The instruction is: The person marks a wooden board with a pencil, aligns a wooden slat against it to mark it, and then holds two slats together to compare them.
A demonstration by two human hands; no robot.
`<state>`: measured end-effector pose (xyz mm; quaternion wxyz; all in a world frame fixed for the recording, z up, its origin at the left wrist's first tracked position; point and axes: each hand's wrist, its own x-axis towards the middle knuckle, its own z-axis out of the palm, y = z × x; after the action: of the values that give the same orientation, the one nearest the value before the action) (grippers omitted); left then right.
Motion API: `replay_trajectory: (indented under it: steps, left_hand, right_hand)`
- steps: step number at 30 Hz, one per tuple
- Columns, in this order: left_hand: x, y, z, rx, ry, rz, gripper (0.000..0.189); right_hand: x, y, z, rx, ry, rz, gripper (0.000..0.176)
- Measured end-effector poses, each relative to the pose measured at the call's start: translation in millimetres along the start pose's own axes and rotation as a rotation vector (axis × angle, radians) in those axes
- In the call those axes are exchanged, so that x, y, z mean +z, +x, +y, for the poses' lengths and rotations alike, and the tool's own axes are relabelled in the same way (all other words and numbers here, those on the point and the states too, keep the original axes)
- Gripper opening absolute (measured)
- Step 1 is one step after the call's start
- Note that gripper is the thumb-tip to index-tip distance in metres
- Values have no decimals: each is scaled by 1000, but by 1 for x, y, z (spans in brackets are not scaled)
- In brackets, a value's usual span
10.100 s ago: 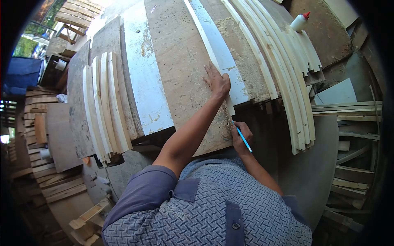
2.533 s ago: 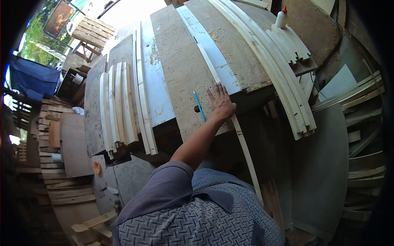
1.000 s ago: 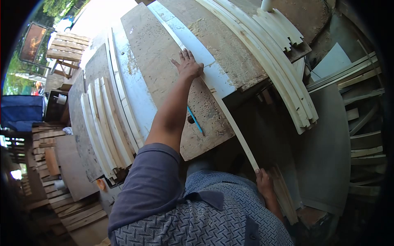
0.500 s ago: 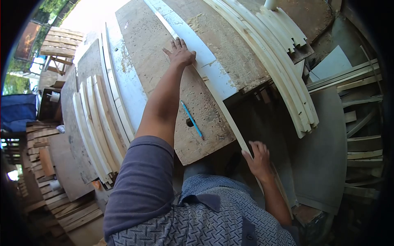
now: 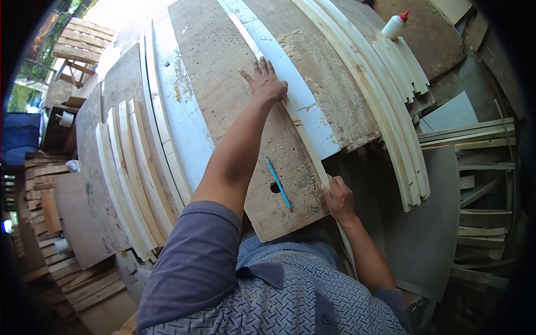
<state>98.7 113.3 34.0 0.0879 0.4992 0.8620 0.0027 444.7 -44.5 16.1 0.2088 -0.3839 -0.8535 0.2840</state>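
A long, thin wooden strip runs along the right edge of the pitted wooden board. My left hand presses on it from above, fingers stretched and spread. Nearer my body, my right hand has its fingers wrapped round the same strip, close to the board's front corner. The strip carries on below that hand toward my side. A blue pencil lies on the board across a dark hole. Beside the strip is a white panel.
Curved wooden strips are stacked to the right, near a white bottle with a red cap. More curved pieces lie on the left. Sawdust is scattered on the bench. A rack of wood pieces stands far right.
My right hand has moved up along the strip to the board's corner and closed round it. My left hand stays pressed on the strip. The view has shifted, bringing the whole bottle into sight.
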Motion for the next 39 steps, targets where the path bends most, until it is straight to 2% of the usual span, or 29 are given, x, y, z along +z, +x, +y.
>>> replay_trajectory:
  steps: [3, 18, 25, 27, 30, 32, 36, 39]
  left_hand:
    - [-4, 9, -1, -29, 29, -44, 89]
    - [-5, 63, -24, -66, 100, 48, 78]
    - [4, 17, -26, -9, 23, 84, 78]
    - [16, -20, -13, 14, 23, 188, 79]
    - [19, -93, 19, 23, -74, 177, 78]
    - [18, -123, 34, 82, -83, 34, 77]
    - [33, -114, 29, 86, -109, 77, 79]
    - [27, -100, 25, 58, -67, 35, 81]
  right_hand:
    - [5, 12, 4, -27, -21, -6, 31]
    - [24, 74, 2, -30, 7, -18, 31]
    - [34, 109, -3, -36, -1, 2, 33]
    - [37, 117, -6, -35, -4, 10, 32]
    - [42, 130, -6, -34, -10, 10, 29]
    - [47, 140, -5, -37, -14, 0, 27]
    - [56, 157, -2, -65, 33, 62, 25]
    - [63, 173, -5, -59, 25, 77, 27]
